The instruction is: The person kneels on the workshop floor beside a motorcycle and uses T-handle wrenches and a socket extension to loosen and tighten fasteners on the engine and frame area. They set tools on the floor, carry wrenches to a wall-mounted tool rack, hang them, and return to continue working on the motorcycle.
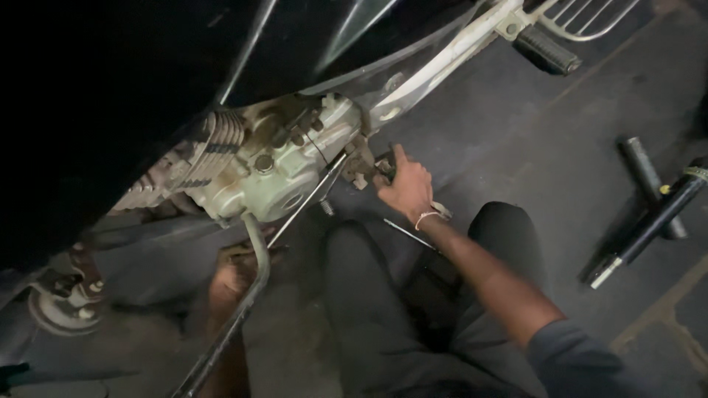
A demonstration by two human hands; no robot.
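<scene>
At the far left, low down, a worn hub (63,309) sits in shadow under the dark body (110,96) of a motorbike. Right of it are the ribbed cylinder fins (214,144) and the pale engine case (276,180), with a round bolt on its top face. A bent dark pipe (243,295) runs from under the case down toward the bottom edge. Beside that pipe a forearm shows dimly in the shade; the left hand itself cannot be made out, so whether its fingers are apart or together I cannot tell.

A thin rod (306,203) slants across the case from a small bracket (361,166) at the engine's right end. The right hand (405,188) is at that bracket, thumb pointing up, fingers (383,177) curled together against the metal part there; whether they truly grip it is unclear. A pale band circles the wrist. The person's dark-trousered knees lie below on the floor (516,140).

Above the hand a white frame tube (442,63) rises to a black footpeg (546,50) and a wire rack (590,15). At the far right, well apart from the hand, two black tubes (649,214) lie crossed on the floor.
</scene>
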